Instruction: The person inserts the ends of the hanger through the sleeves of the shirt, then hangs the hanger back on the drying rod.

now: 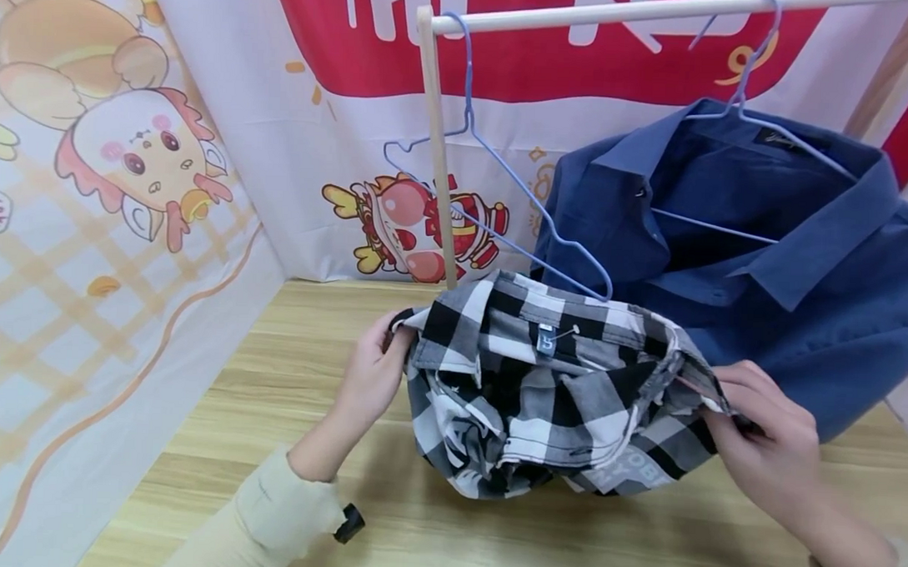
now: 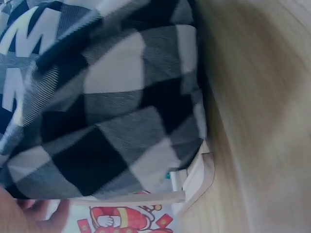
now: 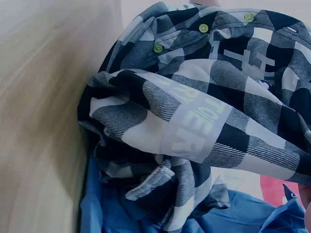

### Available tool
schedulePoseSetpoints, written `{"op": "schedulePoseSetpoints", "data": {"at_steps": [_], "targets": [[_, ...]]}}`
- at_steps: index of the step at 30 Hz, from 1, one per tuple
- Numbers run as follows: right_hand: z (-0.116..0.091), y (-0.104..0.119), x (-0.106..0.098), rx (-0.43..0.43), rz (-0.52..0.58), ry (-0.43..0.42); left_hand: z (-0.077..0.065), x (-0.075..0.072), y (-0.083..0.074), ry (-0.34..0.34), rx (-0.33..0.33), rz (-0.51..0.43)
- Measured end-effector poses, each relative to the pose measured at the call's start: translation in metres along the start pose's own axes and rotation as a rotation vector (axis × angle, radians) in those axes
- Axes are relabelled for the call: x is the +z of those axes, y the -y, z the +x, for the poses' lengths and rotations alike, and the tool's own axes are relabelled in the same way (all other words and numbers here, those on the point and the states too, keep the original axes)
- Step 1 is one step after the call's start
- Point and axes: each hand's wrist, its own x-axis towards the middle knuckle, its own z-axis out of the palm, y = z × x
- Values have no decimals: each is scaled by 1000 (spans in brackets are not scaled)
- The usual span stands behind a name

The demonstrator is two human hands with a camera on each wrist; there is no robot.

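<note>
Both hands hold up a black, white and grey checked shirt (image 1: 570, 404) by its two sides, collar up and neck opening toward me. My left hand (image 1: 372, 372) pinches the fabric at the shirt's left shoulder. At the opposite side, my right hand (image 1: 767, 436) grips the edge of the shirt between thumb and fingers. A small label (image 1: 546, 339) shows inside the collar. Just behind the collar, an unloaded blue hanger (image 1: 540, 195) hangs from the rail. In the right wrist view, yellow-green buttons (image 3: 203, 28) and a printed sleeve (image 3: 194, 124) hang in folds.
A wooden rack with a white rail (image 1: 606, 13) and a thin post (image 1: 438, 149) stands at the back. To the right, a dark blue shirt (image 1: 821, 313) hangs on another blue hanger (image 1: 742, 93). Wood-grain table (image 1: 261, 419) lies below, with printed cloth walls (image 1: 117, 247) at left and back.
</note>
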Motion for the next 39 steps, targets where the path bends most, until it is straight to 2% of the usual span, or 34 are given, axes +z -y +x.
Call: {"op": "schedulePoseSetpoints", "data": {"at_steps": [2,4,5,7,9,12,16,18,20,25,27,30,33,36,39], "targets": [[-1,0,0,18,1,12,0,2,2,59,-103,-100],[-3,-2,-1,39,-5,18,1,2,4,115,-173,-207],[-5,-4,-2,52,-15,19,1,2,6,142,-189,-253],[-10,-7,-6,84,-16,16,1,-2,10,196,-175,-268],[-15,-10,-11,130,-2,20,2,-7,15,242,-103,-206],[-21,-11,-17,183,46,28,3,-18,19,314,46,-87],[-20,-8,-20,174,216,3,5,-29,11,387,182,-42],[-17,-6,-20,151,315,-24,7,-32,3,387,232,-48],[-13,-4,-22,142,362,-34,9,-35,-6,370,293,-64],[-4,3,-35,155,258,-46,15,-38,-27,299,428,-82],[-3,4,-40,159,215,-54,17,-37,-30,290,427,-57],[-5,0,-45,163,127,-22,20,-33,-24,334,365,38],[-12,-9,-45,150,-37,53,22,-27,-6,448,281,136],[-22,-22,-43,128,-120,129,22,-20,16,560,222,228],[-33,-35,-44,89,-182,196,18,-13,31,597,215,325]]}}
